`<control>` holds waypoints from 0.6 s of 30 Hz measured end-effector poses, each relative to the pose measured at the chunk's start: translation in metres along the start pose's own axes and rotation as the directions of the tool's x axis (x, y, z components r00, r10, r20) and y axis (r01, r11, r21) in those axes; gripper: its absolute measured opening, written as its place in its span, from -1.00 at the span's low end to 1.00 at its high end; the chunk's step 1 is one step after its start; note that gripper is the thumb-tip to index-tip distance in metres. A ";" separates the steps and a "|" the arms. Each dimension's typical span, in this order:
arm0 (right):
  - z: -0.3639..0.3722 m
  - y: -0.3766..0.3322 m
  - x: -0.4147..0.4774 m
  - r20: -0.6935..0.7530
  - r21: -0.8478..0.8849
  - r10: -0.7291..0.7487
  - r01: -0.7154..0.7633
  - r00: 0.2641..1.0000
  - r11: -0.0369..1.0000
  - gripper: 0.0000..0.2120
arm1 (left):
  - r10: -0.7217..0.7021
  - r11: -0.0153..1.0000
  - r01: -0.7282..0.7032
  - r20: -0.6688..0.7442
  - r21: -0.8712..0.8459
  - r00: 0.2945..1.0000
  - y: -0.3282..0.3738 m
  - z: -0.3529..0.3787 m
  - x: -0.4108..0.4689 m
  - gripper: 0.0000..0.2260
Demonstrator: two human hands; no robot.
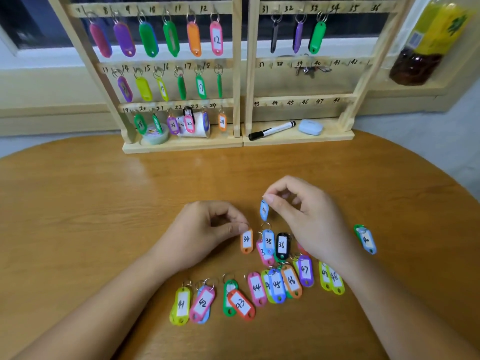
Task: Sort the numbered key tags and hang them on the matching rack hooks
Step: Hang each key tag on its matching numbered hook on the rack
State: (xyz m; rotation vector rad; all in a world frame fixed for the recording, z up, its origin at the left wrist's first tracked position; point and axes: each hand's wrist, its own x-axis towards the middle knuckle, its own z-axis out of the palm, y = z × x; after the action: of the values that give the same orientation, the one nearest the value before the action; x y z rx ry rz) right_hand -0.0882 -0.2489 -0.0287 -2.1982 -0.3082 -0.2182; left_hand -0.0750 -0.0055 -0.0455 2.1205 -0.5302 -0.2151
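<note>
While the table holds a spread of loose tags before you, the rack stands at its far edge, with tags hanging on hooks 7 to 24 and 31 to 33. Your left hand pinches the top of orange tag 34. Your right hand pinches a blue tag by its top, lifted just above tag 35; its number is blurred.

Reaches in from the lower left with the bare left forearm. Curls the left hand knuckles up, pinching the ring end of an orange plastic key tag marked 34 between thumb and forefinger. Comes in from the lower right with the right forearm. Dangles a small pale blue plastic key tag from the right hand, pinched by thumb and forefinger, other fingers loosely curled.
</note>
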 end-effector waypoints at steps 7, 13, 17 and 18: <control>-0.049 0.005 0.037 -0.059 0.149 -0.002 0.010 0.998 0.989 -0.92 | 0.106 0.994 -0.106 -0.031 0.008 0.994 0.041 -0.020 0.052 -0.87; -0.105 0.023 0.089 -0.191 0.129 -0.042 0.067 0.981 0.989 -0.94 | 0.214 0.974 -0.208 -0.065 0.092 0.975 0.078 -0.034 0.119 -0.85; -0.141 0.031 0.129 -0.293 0.093 -0.076 0.108 0.953 0.990 -0.89 | 0.246 0.964 -0.228 -0.125 0.139 0.961 0.106 -0.045 0.165 -0.88; -0.148 0.034 0.139 -0.322 0.078 -0.085 0.116 0.943 0.990 -0.88 | 0.259 0.959 -0.236 -0.142 0.159 0.955 0.112 -0.048 0.176 -0.89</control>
State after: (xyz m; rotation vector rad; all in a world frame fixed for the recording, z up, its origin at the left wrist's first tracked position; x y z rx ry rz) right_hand 0.0474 -0.3676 0.0705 -2.0148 -0.2443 -0.5960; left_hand 0.0661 -0.1043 0.0814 2.1587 -0.7260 0.1401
